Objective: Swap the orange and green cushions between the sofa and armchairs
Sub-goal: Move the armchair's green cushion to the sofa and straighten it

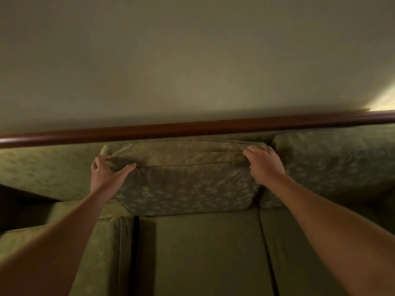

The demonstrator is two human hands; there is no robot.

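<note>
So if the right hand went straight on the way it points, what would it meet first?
The right hand grips the green cushion at its top corner; beyond it, probably the sofa back under the wooden rail, depth unclear.

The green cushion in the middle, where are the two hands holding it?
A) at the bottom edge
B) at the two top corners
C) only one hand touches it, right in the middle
B: the left hand grips the top left corner of the green cushion and the right hand curls over its top right corner.
</note>
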